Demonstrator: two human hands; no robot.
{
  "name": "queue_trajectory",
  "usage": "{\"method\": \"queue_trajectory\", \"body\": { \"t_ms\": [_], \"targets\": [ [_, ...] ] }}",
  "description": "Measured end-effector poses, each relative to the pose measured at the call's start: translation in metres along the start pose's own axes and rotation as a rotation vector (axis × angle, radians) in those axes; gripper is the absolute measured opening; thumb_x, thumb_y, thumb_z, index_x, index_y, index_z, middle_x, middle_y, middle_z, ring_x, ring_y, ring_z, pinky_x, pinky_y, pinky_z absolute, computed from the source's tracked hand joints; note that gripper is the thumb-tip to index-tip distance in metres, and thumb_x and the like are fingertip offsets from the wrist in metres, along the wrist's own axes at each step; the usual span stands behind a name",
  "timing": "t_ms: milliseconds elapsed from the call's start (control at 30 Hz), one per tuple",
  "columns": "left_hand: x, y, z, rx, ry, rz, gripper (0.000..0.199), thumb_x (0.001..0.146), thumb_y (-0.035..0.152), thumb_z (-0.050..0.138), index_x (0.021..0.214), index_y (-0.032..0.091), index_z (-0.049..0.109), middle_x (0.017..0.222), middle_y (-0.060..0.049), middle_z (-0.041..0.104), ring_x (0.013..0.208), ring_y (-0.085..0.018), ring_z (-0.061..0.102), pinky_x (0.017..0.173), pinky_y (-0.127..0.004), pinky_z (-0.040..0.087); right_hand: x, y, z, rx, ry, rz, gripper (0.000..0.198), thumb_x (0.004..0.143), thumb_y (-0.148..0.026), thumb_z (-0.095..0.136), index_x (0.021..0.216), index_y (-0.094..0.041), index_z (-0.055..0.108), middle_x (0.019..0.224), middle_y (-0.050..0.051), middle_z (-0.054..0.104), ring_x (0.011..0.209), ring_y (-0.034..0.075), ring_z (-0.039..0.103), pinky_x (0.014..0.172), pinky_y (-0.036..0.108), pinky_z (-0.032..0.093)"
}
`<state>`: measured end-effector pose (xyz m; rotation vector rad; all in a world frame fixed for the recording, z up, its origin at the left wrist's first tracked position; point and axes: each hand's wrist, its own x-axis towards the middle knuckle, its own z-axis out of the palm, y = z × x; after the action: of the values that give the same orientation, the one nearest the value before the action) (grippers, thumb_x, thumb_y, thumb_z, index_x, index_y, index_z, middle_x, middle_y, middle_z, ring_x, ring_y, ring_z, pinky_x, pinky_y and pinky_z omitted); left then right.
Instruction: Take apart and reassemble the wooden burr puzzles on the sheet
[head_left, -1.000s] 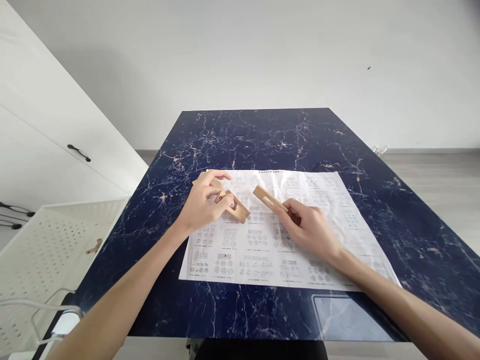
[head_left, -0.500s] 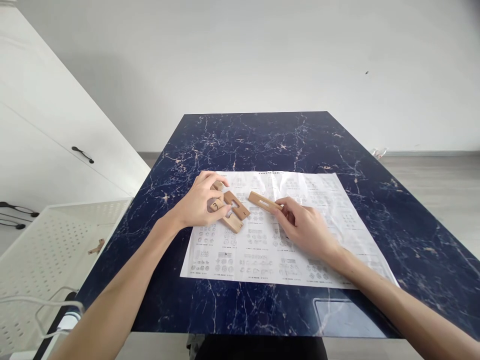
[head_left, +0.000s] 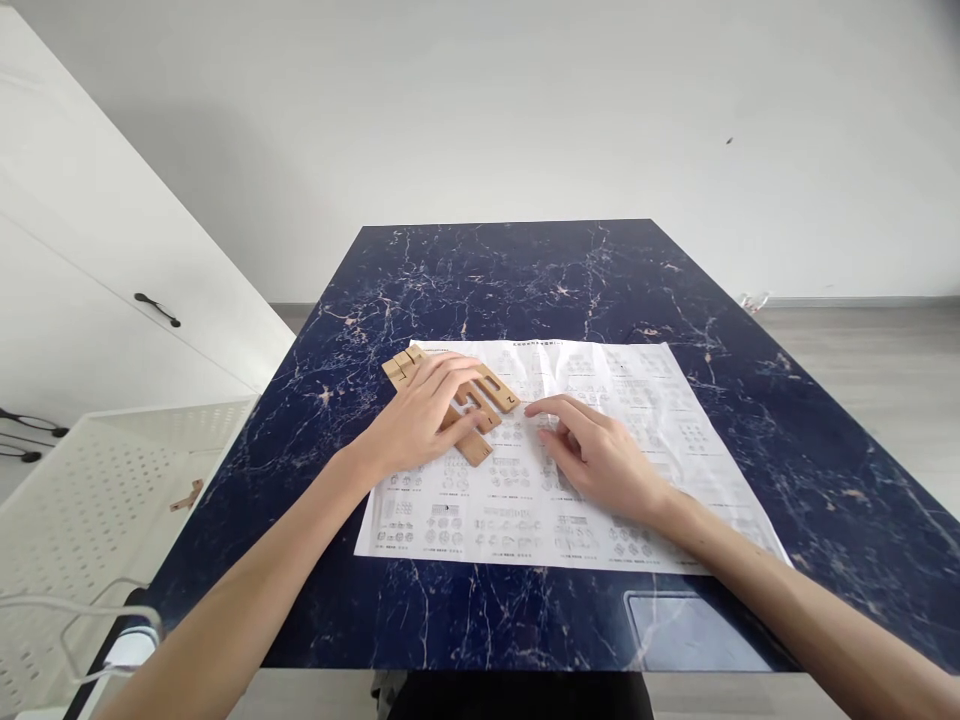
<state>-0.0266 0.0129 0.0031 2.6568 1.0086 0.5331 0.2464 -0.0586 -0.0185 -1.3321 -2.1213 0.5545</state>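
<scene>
Several flat wooden puzzle pieces with cut-out slots lie side by side, slanting, on the upper left of a printed sheet (head_left: 480,535). My left hand (head_left: 424,405) rests over them, its fingers stretched across their tops and its thumb at their lower side; it hides their middle. The rightmost wooden piece (head_left: 511,402) carries a "2", and the one beside it (head_left: 491,420) a "1". Pale wooden ends (head_left: 401,362) show beyond the knuckles. Just right of the pieces, my right hand (head_left: 600,450) is over the sheet, fingers loosely bent and apart, with nothing in it.
The sheet lies on a dark blue marble-patterned table (head_left: 495,280). A perforated white bin (head_left: 142,480) stands at the left with a small wooden piece (head_left: 187,495) in it, and a white cable (head_left: 90,600) nearby. A white cabinet (head_left: 97,230) is beyond.
My right hand has set its slotted wooden piece down beside the others and let go. My left hand has flattened from a curled hold to lie over the pieces.
</scene>
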Motion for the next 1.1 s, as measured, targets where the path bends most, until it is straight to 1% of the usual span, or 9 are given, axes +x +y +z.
{"method": "queue_trajectory", "body": {
  "t_ms": [67, 167, 333, 500, 567, 667, 833, 967, 1100],
  "targets": [
    [0.001, 0.008, 0.004, -0.012, -0.044, 0.006, 0.061, 0.109, 0.060, 0.048, 0.159, 0.028, 0.035, 0.166, -0.012, 0.046, 0.157, -0.033, 0.039, 0.129, -0.057, 0.035, 0.000, 0.001, 0.001, 0.004, 0.007, -0.003, 0.026, 0.107, -0.023, 0.048, 0.128, -0.022, 0.062, 0.116, 0.010, 0.074, 0.065, 0.016, 0.064, 0.062, 0.033, 0.050],
    [0.003, 0.016, 0.010, -0.021, -0.103, 0.013, 0.068, 0.108, 0.064, 0.047, 0.164, 0.029, 0.031, 0.170, -0.011, 0.043, 0.160, -0.034, 0.036, 0.132, -0.057, 0.030, 0.000, 0.001, 0.001, 0.005, 0.007, -0.015, 0.024, 0.107, -0.024, 0.049, 0.127, -0.021, 0.062, 0.114, 0.010, 0.073, 0.066, 0.016, 0.064, 0.062, 0.033, 0.050],
    [0.003, 0.020, 0.014, -0.044, -0.110, 0.034, 0.061, 0.107, 0.064, 0.049, 0.156, 0.029, 0.043, 0.159, -0.011, 0.053, 0.153, -0.035, 0.043, 0.127, -0.058, 0.037, 0.000, -0.001, 0.001, 0.003, 0.002, -0.021, 0.023, 0.107, -0.024, 0.049, 0.125, -0.021, 0.062, 0.116, 0.010, 0.073, 0.066, 0.015, 0.064, 0.061, 0.032, 0.048],
    [0.002, 0.031, 0.015, 0.019, -0.146, 0.018, 0.056, 0.104, 0.067, 0.051, 0.139, 0.024, 0.056, 0.140, -0.014, 0.057, 0.130, -0.036, 0.052, 0.111, -0.059, 0.048, 0.000, -0.003, -0.001, -0.001, -0.016, -0.016, 0.025, 0.106, -0.023, 0.047, 0.126, -0.023, 0.062, 0.123, 0.010, 0.072, 0.064, 0.015, 0.063, 0.061, 0.033, 0.048],
    [0.001, 0.037, 0.017, 0.039, -0.137, -0.003, 0.051, 0.101, 0.063, 0.057, 0.132, 0.022, 0.058, 0.132, -0.013, 0.058, 0.123, -0.035, 0.053, 0.105, -0.057, 0.050, 0.000, -0.003, -0.002, 0.002, -0.021, -0.015, 0.025, 0.106, -0.023, 0.047, 0.126, -0.023, 0.062, 0.123, 0.011, 0.072, 0.064, 0.015, 0.063, 0.061, 0.033, 0.048],
    [0.000, 0.041, 0.019, 0.056, -0.096, -0.022, 0.042, 0.096, 0.050, 0.065, 0.123, 0.019, 0.058, 0.124, -0.013, 0.058, 0.115, -0.034, 0.054, 0.100, -0.055, 0.051, 0.000, -0.003, -0.003, 0.011, -0.027, -0.017, 0.024, 0.106, -0.024, 0.047, 0.126, -0.022, 0.062, 0.122, 0.010, 0.072, 0.062, 0.014, 0.061, 0.061, 0.033, 0.048],
    [-0.001, 0.042, 0.019, 0.059, -0.049, 0.098, 0.032, 0.094, 0.034, 0.061, 0.121, 0.019, 0.057, 0.128, -0.014, 0.060, 0.119, -0.034, 0.056, 0.104, -0.053, 0.050, 0.000, -0.001, -0.002, 0.013, -0.039, -0.035, 0.024, 0.107, -0.024, 0.047, 0.126, -0.022, 0.061, 0.126, 0.011, 0.071, 0.061, 0.013, 0.059, 0.059, 0.032, 0.048],
    [-0.001, 0.042, 0.018, 0.043, -0.023, 0.041, 0.029, 0.094, 0.039, 0.065, 0.114, 0.019, 0.057, 0.115, -0.012, 0.062, 0.105, -0.030, 0.059, 0.094, -0.050, 0.052, 0.000, 0.000, -0.002, 0.005, -0.032, -0.047, 0.023, 0.106, -0.023, 0.048, 0.124, -0.022, 0.062, 0.125, 0.011, 0.071, 0.061, 0.013, 0.059, 0.059, 0.033, 0.049],
    [-0.001, 0.040, 0.019, -0.003, 0.017, -0.044, 0.032, 0.094, 0.049, 0.070, 0.102, 0.021, 0.057, 0.107, -0.008, 0.064, 0.102, -0.029, 0.060, 0.093, -0.050, 0.052, 0.000, 0.000, -0.003, -0.011, -0.027, -0.061, 0.022, 0.106, -0.022, 0.048, 0.124, -0.022, 0.062, 0.124, 0.011, 0.072, 0.063, 0.015, 0.062, 0.060, 0.033, 0.049]
  ]
}}
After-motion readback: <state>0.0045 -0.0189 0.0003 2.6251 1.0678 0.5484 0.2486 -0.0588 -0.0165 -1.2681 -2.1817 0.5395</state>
